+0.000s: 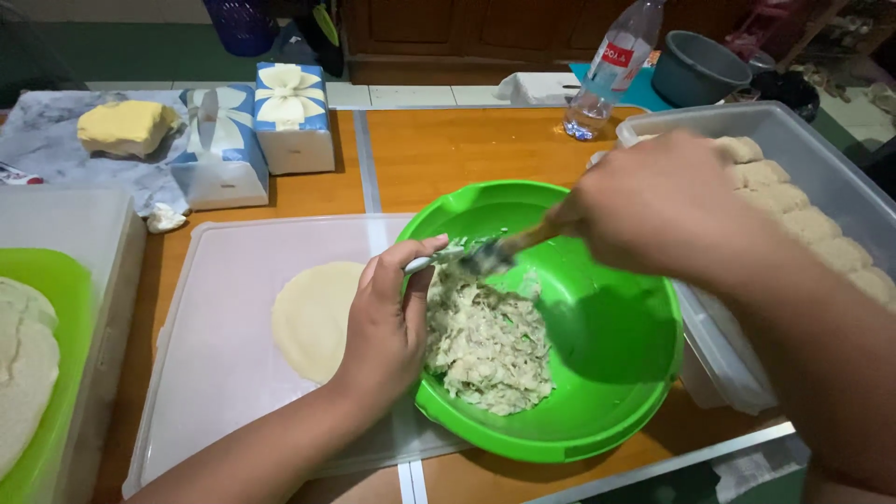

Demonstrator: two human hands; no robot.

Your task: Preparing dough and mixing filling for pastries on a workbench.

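We pinch a metal spoon (439,257) in our left hand (387,322) and grip a fork (509,245) in our right hand (653,210), tips meeting just above the filling (485,350) in the green bowl (607,411).

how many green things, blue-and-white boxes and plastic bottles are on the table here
green bowls: 2, the big one with filling and one at the left edge
blue-and-white boxes: 2, and
plastic bottles: 1
total: 5
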